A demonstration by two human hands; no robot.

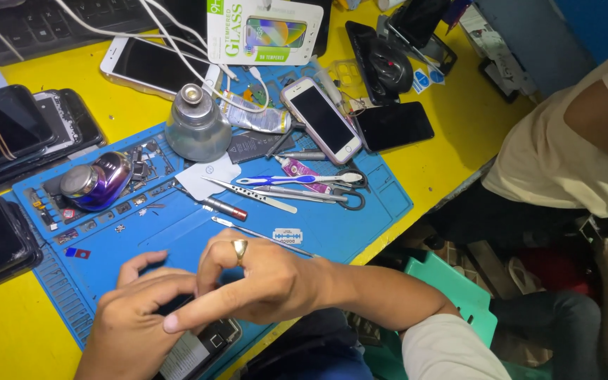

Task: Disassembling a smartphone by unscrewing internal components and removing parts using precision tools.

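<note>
The blue mat (360, 232) covers the yellow surface (29, 338). At its near edge lies the opened phone (202, 345) (back removed), gripped by the left hand (131, 327); the right hand (262, 281) pinches closed over it.

A white phone (321, 119) lies at centre top of the blue mat (360, 225); scissors (332, 184) beside it; razor blade (288, 236) below; metal bottle (196, 127) upper left.

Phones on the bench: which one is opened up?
The one under both hands, left hand and right hand, at the blue mat's near edge: the opened phone shows its internals. Every other phone shows an intact screen or back.
</note>
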